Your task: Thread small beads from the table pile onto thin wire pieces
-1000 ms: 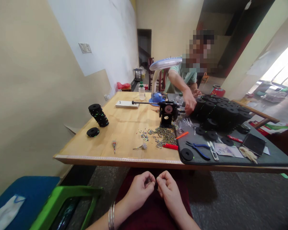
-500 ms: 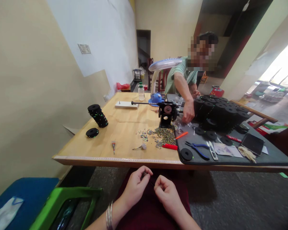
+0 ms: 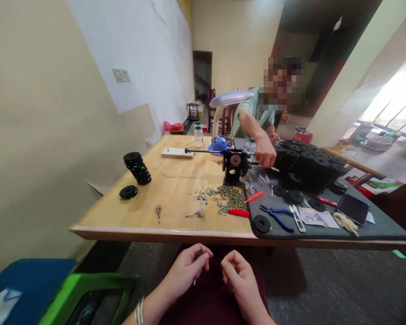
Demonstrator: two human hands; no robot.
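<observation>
Both of my hands hover over my dark red lap, below the table's near edge. My left hand has its fingers pinched together, and a thin pale sliver hangs from them at its fingertips. My right hand is curled into a pinch close beside it, a small gap between the two. What either hand holds is too small to name. A silver bangle sits on my left wrist.
A wooden table carries a pile of beads, a black winding machine, black spools, blue pliers and a dark mat. A person across the table touches the machine. A green stool stands at my left.
My hands have drifted slightly apart and lower over my lap. The view tilted up a little. The person opposite moved a hand from the stacked spools toward the machine.
</observation>
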